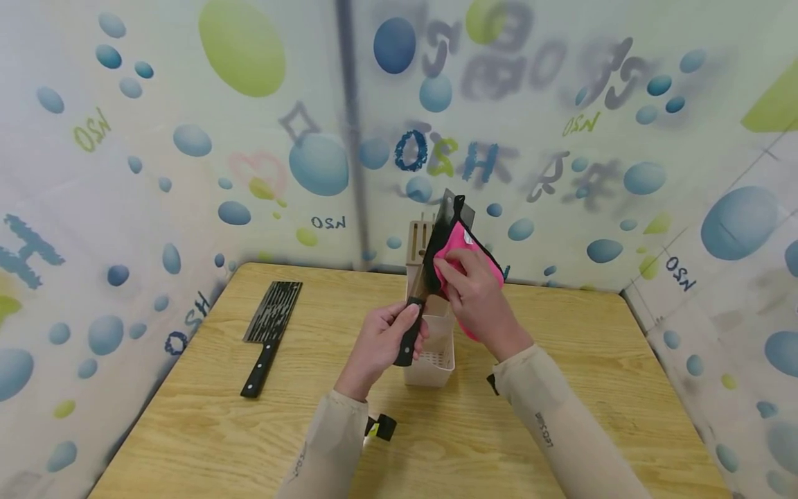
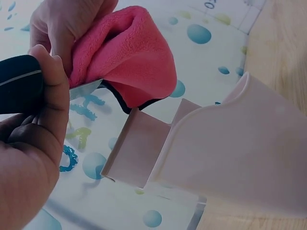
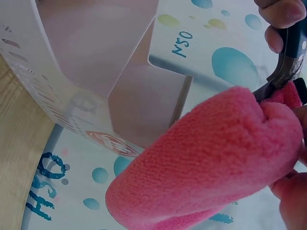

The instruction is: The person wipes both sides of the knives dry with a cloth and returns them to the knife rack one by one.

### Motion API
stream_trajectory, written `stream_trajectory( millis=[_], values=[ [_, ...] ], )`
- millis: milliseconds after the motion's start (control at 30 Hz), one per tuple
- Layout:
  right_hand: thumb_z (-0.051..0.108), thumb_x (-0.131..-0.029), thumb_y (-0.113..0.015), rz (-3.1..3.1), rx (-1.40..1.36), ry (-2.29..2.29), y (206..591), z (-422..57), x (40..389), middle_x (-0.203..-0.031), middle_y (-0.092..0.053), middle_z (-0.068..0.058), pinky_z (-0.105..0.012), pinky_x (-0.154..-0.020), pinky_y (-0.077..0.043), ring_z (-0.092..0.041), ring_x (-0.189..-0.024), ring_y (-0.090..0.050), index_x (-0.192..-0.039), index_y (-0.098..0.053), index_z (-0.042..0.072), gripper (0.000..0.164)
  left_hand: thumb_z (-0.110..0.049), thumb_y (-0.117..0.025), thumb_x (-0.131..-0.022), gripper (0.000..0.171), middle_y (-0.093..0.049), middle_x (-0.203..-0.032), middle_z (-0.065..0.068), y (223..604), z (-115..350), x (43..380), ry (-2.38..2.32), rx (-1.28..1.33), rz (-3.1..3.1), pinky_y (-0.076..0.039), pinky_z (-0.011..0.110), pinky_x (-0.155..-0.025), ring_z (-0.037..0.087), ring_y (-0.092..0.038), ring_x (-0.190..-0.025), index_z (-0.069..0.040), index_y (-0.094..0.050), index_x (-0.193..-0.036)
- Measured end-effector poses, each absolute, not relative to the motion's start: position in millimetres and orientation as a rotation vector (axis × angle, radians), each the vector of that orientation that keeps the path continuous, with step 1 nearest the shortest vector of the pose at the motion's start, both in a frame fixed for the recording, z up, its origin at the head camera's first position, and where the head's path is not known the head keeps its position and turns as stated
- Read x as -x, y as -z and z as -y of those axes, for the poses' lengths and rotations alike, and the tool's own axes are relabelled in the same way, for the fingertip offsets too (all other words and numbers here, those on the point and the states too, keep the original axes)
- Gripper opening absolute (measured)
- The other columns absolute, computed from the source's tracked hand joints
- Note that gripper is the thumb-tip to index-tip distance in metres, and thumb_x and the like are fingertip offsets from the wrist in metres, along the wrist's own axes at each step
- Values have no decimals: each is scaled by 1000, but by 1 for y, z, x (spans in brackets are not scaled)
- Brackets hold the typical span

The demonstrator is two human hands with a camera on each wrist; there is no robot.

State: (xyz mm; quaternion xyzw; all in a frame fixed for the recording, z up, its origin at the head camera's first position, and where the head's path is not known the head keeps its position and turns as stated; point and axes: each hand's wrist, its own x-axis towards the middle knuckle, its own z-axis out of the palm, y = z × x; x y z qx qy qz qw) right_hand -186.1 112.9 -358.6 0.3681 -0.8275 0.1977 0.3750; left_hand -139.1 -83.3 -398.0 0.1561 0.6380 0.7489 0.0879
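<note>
My left hand (image 1: 379, 339) grips the black handle (image 1: 406, 346) of a kitchen knife, its blade (image 1: 446, 206) pointing up and away. With bent fingers and thumb, my right hand (image 1: 485, 294) holds a pink cloth (image 1: 460, 237) with black edging against the blade. In the left wrist view, the cloth (image 2: 139, 57) bunches over the blade and hides much of it. The right wrist view shows the cloth (image 3: 206, 163) hanging in a thick fold below the handle. Just behind the hands stands a pale knife holder (image 1: 429, 375), partly hidden by them.
A cleaver (image 1: 274, 315) with a black-streaked blade lies on the wooden table (image 1: 187, 430) at the left. Near the left sleeve is a small black object (image 1: 386, 427), and another dark piece (image 1: 492, 383) shows beside the right cuff. A patterned curtain (image 1: 536, 208) surrounds the table's back and sides.
</note>
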Motion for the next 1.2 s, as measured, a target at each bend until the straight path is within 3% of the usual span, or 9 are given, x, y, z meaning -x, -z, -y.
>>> stream_trajectory(
  millis=[267,667,800,967,1200],
  values=[
    [-7,-85,-78,2111,-931,-508,362,-118,183,-111,-63,-21,-47,-92,-57,-37,-104,-60,-119,-74,-3,34,-30,-50,-110,38,-64,-84,10,398,85,142,-2223,-481,-1913,-56,28,-58,19,-59,-62,5,-63,-107],
    [-10,-87,-73,2108,-890,-542,365,-128,188,-111,-62,-23,-51,-93,-55,-40,-103,-59,-118,-74,-4,33,-24,-49,-111,39,-64,-80,7,391,86,142,-2202,-518,-1922,-56,27,-56,15,-59,-58,14,-60,-104],
    [-12,-86,-74,2104,-885,-542,365,-132,190,-110,-61,-24,-51,-90,-56,-41,-102,-58,-119,-73,-5,34,-23,-49,-111,38,-64,-79,8,388,87,141,-2186,-526,-1948,-56,28,-55,15,-60,-57,12,-61,-102],
    [-12,-87,-72,2112,-849,-548,366,-139,191,-108,-61,-25,-51,-88,-58,-42,-102,-58,-117,-73,-6,31,-24,-50,-110,37,-65,-79,10,384,91,141,-2156,-521,-1995,-59,34,-57,20,-63,-58,8,-64,-100],
    [-11,-89,-71,2179,-776,-562,368,-154,190,-112,-61,-25,-50,-87,-59,-40,-105,-57,-121,-72,-6,32,-25,-50,-110,42,-66,-79,9,377,98,140,-2098,-482,-2077,-60,40,-59,25,-65,-60,15,-62,-103]
  ],
)
